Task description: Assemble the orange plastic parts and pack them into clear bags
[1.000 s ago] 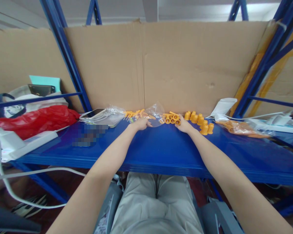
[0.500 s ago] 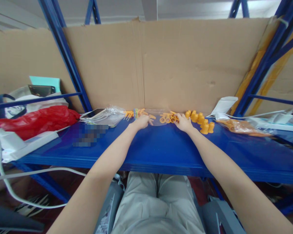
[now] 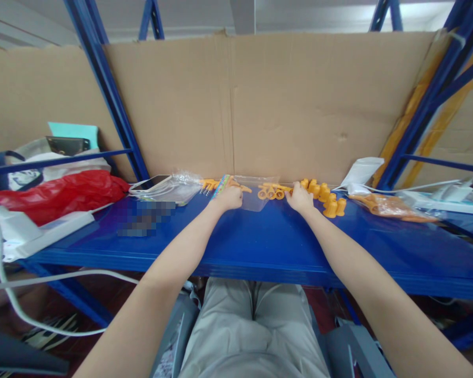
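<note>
My left hand is closed on a clear plastic bag, which lies spread to its right. A strip with a colourful pattern runs along the bag's left end beside the hand. An orange piece sticks out past my left knuckles, in or under the film. My right hand has its fingers pinched at the right end of several orange ring-ended plastic pieces; the fingertips are partly hidden. Right behind that hand stand several orange hollow, cup-like pieces.
Orange pieces with metal corkscrew spirals lie left of my left hand. Further left are a white cable and clear packaging. A bag of orange parts lies on the right. Cardboard closes off the back of the blue shelf.
My left hand has curled into a closed grip, and the bag with its patterned strip has come nearer and tilted. My right hand has shifted slightly right along the ring-ended pieces.
</note>
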{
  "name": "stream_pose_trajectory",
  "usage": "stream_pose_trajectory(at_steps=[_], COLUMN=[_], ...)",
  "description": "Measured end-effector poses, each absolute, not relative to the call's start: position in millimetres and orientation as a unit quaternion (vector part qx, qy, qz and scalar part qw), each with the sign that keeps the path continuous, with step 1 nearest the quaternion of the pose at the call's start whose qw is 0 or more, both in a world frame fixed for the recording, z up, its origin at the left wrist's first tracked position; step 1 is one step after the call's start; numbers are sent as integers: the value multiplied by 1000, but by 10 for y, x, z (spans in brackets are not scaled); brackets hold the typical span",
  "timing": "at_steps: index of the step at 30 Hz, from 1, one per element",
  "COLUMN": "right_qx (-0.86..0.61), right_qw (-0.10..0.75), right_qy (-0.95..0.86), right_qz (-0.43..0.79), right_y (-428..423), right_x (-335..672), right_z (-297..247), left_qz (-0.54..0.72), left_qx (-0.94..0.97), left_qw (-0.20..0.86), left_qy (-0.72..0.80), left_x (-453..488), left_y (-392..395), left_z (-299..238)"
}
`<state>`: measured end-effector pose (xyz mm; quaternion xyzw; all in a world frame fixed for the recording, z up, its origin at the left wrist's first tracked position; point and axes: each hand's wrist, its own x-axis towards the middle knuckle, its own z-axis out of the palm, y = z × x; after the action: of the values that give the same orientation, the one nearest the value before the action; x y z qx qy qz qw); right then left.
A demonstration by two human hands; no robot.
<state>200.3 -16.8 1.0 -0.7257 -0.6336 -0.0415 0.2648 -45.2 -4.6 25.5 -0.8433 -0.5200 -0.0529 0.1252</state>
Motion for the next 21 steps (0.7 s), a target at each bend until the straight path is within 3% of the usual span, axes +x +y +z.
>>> stream_pose_trajectory(at_steps=[6, 15, 21], right_qx=[-716, -716, -713], right_qw=[276, 254, 286], right_qy=[-637, -640, -632], right_qz=[-77, -114, -101], right_y=[-64, -124, -118], right_x=[2091, 2043, 2068], right_z=[-68, -12, 20], left_qz=[-112, -37, -16], left_qx=[-876, -902, -892], left_qw=[117, 87, 96], left_qy=[-454, -422, -441], left_x=[-251, -28, -35], left_y=[-114, -252, -260], left_z=[175, 33, 65])
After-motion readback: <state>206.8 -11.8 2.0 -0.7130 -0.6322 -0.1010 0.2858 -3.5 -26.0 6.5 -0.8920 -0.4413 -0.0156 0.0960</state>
